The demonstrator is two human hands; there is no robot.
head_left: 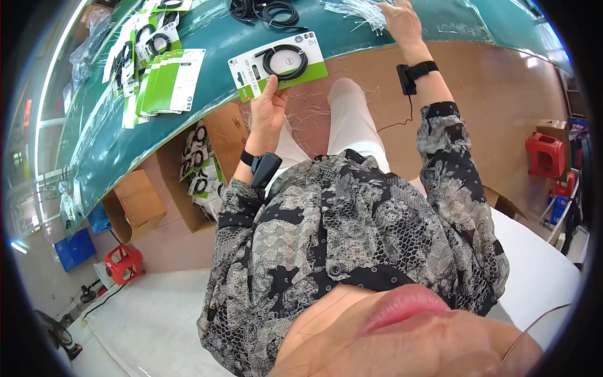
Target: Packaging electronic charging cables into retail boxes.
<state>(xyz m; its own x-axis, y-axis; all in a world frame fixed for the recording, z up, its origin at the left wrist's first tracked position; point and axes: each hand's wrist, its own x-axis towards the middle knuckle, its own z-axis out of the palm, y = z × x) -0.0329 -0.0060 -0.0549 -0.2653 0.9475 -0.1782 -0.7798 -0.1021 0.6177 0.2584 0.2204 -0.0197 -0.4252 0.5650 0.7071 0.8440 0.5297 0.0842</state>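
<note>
My left hand grips the lower edge of a white and green packaging card, thumb on its front. A coiled black cable lies on the card's face. At the table's far side my right hand is over a loose pile of thin clear-white plastic ties. Its thumb and fingers look apart, though the top of the picture cuts off some fingertips. Any tie between them cannot be made out. Behind the held card, a bundle of loose black cables rests on the table.
The green table curves around me. Fanned blank cards and carded cables lie at its left. Beneath stand an open carton of carded cables and another cardboard box. Red stools stand left and right.
</note>
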